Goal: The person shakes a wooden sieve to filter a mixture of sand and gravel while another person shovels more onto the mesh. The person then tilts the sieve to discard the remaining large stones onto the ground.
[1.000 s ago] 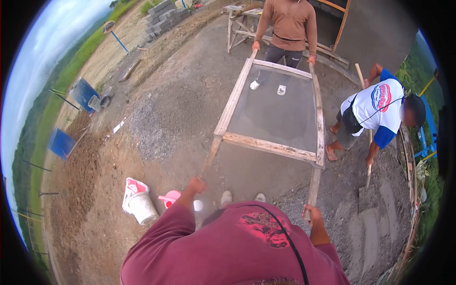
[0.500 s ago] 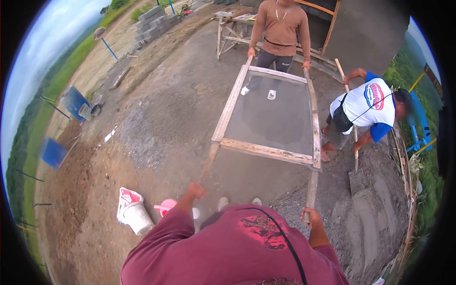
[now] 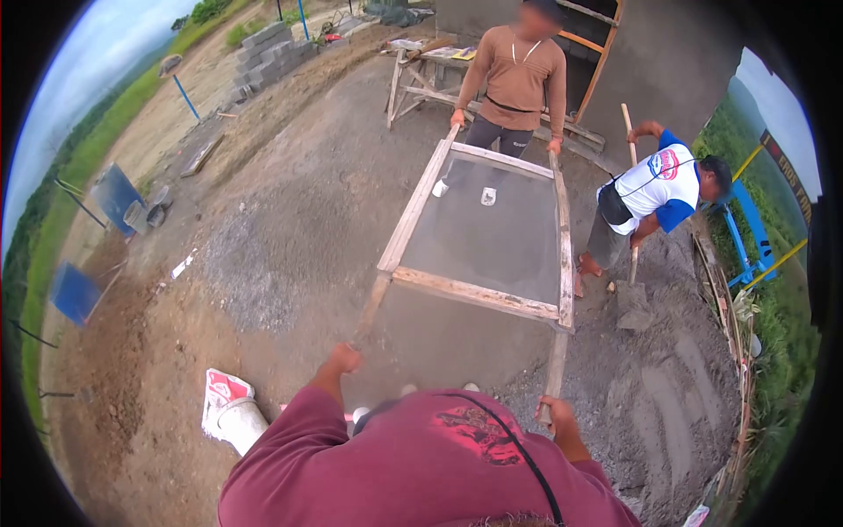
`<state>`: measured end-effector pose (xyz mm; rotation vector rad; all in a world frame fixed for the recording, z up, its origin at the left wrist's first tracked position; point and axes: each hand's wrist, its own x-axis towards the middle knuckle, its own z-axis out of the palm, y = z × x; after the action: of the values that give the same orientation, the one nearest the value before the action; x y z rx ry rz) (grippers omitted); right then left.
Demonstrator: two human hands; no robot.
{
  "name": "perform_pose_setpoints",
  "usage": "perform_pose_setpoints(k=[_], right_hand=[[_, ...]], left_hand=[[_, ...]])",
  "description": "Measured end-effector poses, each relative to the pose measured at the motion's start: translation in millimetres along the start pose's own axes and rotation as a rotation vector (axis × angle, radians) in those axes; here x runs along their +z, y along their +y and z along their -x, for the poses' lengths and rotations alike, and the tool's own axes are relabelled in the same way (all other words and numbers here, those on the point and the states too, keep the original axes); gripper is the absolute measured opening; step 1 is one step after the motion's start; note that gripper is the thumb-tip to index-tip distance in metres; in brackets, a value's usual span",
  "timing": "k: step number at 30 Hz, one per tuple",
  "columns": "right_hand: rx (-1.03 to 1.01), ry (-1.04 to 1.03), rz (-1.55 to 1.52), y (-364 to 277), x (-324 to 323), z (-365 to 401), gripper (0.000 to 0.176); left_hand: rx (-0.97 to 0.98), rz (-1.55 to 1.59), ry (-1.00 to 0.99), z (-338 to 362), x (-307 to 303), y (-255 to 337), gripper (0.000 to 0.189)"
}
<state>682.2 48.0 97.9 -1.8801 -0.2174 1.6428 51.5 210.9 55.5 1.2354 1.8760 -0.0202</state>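
A wooden-framed mesh screen (image 3: 479, 292) hangs between me and a person in a brown shirt (image 3: 516, 75), who grips its two far handles. Fine grey ground shows through the mesh. My left hand (image 3: 345, 358) is closed round the near left handle, and my right hand (image 3: 558, 413) is wrapped round the end of the near right handle. To the right, a person in a white and blue shirt (image 3: 663, 180) bends over a long-handled shovel (image 3: 633, 303), whose blade is at the grey sand pile.
At the lower left lie a white bucket (image 3: 241, 425) and a red and white bag (image 3: 224, 388). Behind the far person stands a wooden trestle (image 3: 408, 83). Blue containers (image 3: 75, 292) and stacked blocks (image 3: 263, 54) are at the left. Gravel (image 3: 250, 263) covers the ground left of the screen.
The view has shifted, so most things appear further left. The shovel blade of the person on the right now shows at the pile. My hands keep their grip on the handles.
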Motion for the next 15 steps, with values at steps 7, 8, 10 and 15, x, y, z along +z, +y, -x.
perform_pose_setpoints(k=[7, 8, 10, 15], right_hand=[[-0.014, 0.031, -0.078, 13.2, 53.5, 7.9, 0.02], [-0.014, 0.027, -0.079, 16.8, 61.1, 8.7, 0.02], [-0.02, -0.009, -0.067, 22.1, 67.2, 7.5, 0.018], [-0.022, 0.001, -0.106, 29.4, 83.4, 14.2, 0.017]], left_hand=[[0.032, -0.077, -0.052, -32.8, -40.9, -27.4, 0.024], [0.047, -0.1, -0.064, -37.3, -45.3, -34.1, 0.023], [0.034, -0.138, -0.049, -32.9, -56.8, -34.4, 0.025], [0.094, -0.163, -0.048, -45.6, -63.8, -52.6, 0.028]])
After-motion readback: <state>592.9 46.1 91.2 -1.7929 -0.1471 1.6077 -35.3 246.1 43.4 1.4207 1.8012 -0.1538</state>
